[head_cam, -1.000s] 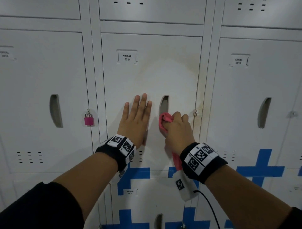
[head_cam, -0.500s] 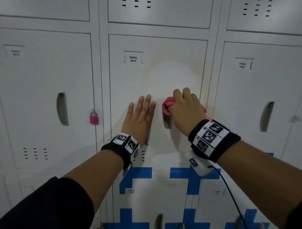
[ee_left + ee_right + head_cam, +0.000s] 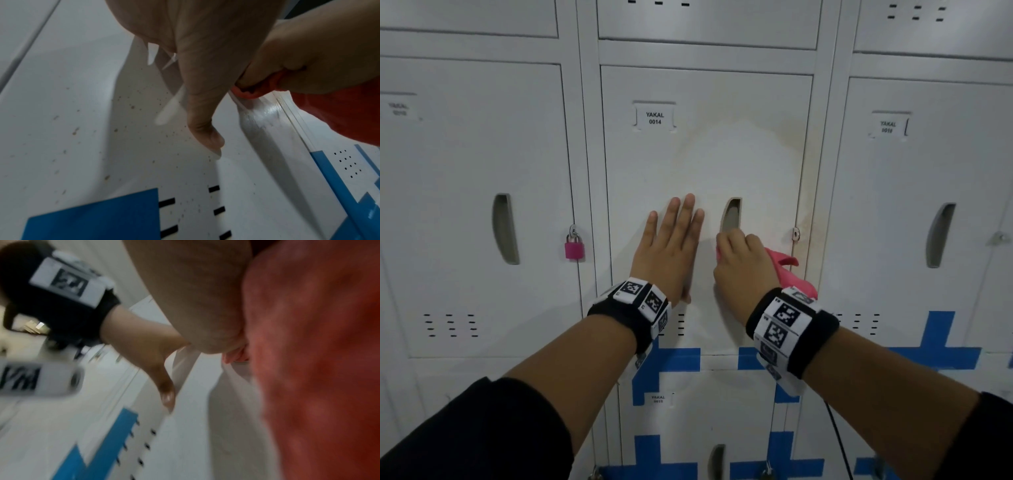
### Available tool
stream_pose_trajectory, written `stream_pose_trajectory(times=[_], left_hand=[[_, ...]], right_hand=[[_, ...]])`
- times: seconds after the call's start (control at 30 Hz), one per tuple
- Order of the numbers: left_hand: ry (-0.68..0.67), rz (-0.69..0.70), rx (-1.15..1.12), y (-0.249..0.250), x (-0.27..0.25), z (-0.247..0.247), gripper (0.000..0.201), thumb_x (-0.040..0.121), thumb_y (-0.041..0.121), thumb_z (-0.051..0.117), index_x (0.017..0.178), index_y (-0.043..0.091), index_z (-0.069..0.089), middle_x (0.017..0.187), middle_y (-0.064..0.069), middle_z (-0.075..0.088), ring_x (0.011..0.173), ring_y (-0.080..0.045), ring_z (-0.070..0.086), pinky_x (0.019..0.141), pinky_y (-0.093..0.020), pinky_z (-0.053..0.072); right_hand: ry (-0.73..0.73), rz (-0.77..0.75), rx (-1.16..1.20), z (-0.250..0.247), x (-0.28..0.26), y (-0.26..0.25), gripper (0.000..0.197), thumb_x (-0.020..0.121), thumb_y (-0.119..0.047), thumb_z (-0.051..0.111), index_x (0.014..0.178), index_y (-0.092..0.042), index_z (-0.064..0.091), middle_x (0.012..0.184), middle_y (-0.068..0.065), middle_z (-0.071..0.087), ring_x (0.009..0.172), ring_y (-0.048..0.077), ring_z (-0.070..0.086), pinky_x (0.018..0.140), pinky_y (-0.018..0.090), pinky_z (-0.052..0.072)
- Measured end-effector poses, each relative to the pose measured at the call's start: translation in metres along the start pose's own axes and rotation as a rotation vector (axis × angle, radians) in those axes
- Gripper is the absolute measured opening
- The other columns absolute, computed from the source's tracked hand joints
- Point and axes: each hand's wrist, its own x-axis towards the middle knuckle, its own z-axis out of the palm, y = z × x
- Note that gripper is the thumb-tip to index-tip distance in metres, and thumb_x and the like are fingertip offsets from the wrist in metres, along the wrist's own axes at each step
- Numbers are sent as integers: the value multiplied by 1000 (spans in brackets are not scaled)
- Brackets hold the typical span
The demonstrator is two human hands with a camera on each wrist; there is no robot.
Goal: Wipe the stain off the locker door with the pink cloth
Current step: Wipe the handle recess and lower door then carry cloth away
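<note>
The locker door (image 3: 654, 178) is pale grey-white, and a yellowish-brown stain (image 3: 796, 137) runs in a faint arc over its upper right part. Small brown specks (image 3: 131, 107) are scattered on the door lower down. The cloth (image 3: 789, 270) is pink. The name label (image 3: 654, 118) is white with black letters. On the neighbour locker hangs a pink padlock (image 3: 574, 248) with a silver shackle. Blue tape (image 3: 671, 359) makes cross shapes on the lower lockers. Both wristbands (image 3: 789, 329) are black with white squares that carry black patterns. The sleeves (image 3: 482, 435) are black.
</note>
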Motion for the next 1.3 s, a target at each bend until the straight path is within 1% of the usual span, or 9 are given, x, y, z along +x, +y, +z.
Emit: stream_pose_trajectory(times=[0.17,0.27,0.37,0.47,0.63,0.83,1.0,1.17,1.3], left_hand=[[24,6,-3,0,1,1,121,79,35,72,148,7,-24,156,-17,-30,143,-35,-27,119,-54,1],[30,1,5,0,1,2,120,80,32,71,148,7,-24,155,-17,-31,143,-35,-27,119,-54,1],[-10,0,-12,2,0,0,128,76,39,75,146,7,-27,153,-17,-35,141,-36,-32,119,-55,-2],[-52,7,14,2,0,-4,144,63,55,79,145,6,-28,152,-18,-36,141,-37,-31,119,-55,-4],[-54,3,14,1,0,-5,144,63,52,80,146,5,-27,153,-19,-36,141,-37,-31,119,-55,-5],[-22,3,6,1,1,0,146,60,58,79,145,6,-29,152,-18,-37,141,-36,-31,119,-54,-5],[-27,9,14,0,2,0,156,50,63,81,145,5,-29,152,-18,-37,141,-37,-31,119,-55,-6],[-54,2,0,-1,1,-4,154,54,62,80,144,6,-31,151,-17,-40,140,-36,-34,119,-54,-8],[-53,-3,-2,1,-2,-7,138,70,48,77,143,6,-32,149,-18,-41,140,-36,-34,119,-54,-6]], right_hand=[[149,55,272,17,-3,20,19,89,-18,46,91,-10,64,96,8,51,91,29,41,73,39,39],[231,66,492,21,-12,33,51,82,-20,16,87,-7,65,89,11,54,84,31,43,67,41,41],[304,173,535,14,-9,48,40,71,-7,39,100,-10,64,101,13,52,87,29,40,73,41,42],[404,281,549,8,18,66,45,66,3,54,111,-5,58,108,22,48,89,34,40,76,42,39],[284,280,437,20,40,58,47,75,-4,42,121,-7,50,117,21,44,94,35,41,76,38,40],[218,378,531,49,5,-1,52,65,-2,62,116,4,51,112,26,47,85,32,41,72,36,44],[57,406,605,66,-19,-36,42,68,-1,63,109,5,55,103,26,50,80,30,43,70,38,50],[77,185,717,63,-37,-33,55,66,5,57,120,3,49,109,21,49,88,29,45,78,40,51],[322,395,814,44,-6,2,63,67,8,63,126,-3,45,115,19,46,94,27,43,78,36,50]])
